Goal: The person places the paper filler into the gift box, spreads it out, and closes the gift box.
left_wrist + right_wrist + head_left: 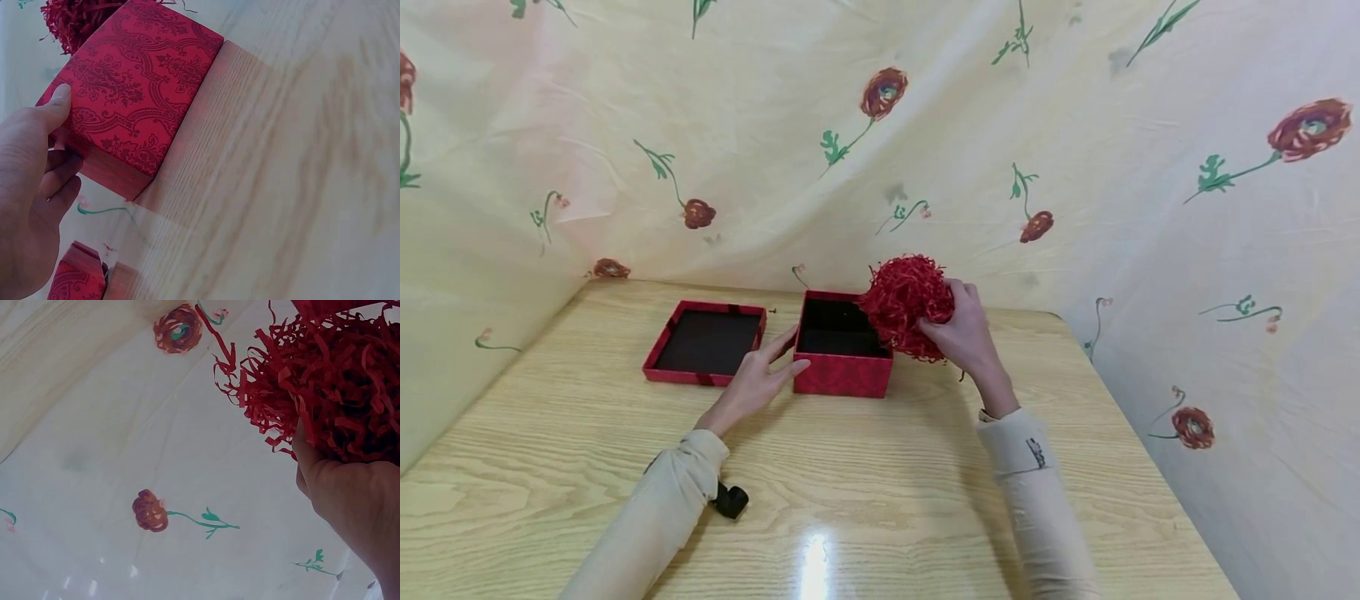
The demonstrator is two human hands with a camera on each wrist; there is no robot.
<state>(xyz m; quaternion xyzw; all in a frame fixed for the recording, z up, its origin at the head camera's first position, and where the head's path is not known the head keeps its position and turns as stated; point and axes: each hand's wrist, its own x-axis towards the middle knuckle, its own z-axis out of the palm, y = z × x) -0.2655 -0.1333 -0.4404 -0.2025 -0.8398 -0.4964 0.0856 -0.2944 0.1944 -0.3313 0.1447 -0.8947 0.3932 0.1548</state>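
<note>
The lid [707, 342] is off, left of the red box [842, 377]; left grip [754, 385] pinches the box, right grip [962, 332] clutches paper shreds [904, 298], not yet set down.

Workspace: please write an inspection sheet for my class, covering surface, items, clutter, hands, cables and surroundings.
Surface: pale wood-grain table, with a glare patch.
Job's things: patterned red box, open, dark inside; shallow red lid, inside up, left of it; red shredded paper, held up at the box's right.
Clutter: small scrap between lid and box; black object by the left sleeve, unclear what.
Hands: left hand grips the box's front left corner; right hand holds the paper.
Cables: nothing seen.
Surroundings: flower-print sheet behind and at both sides.
</note>
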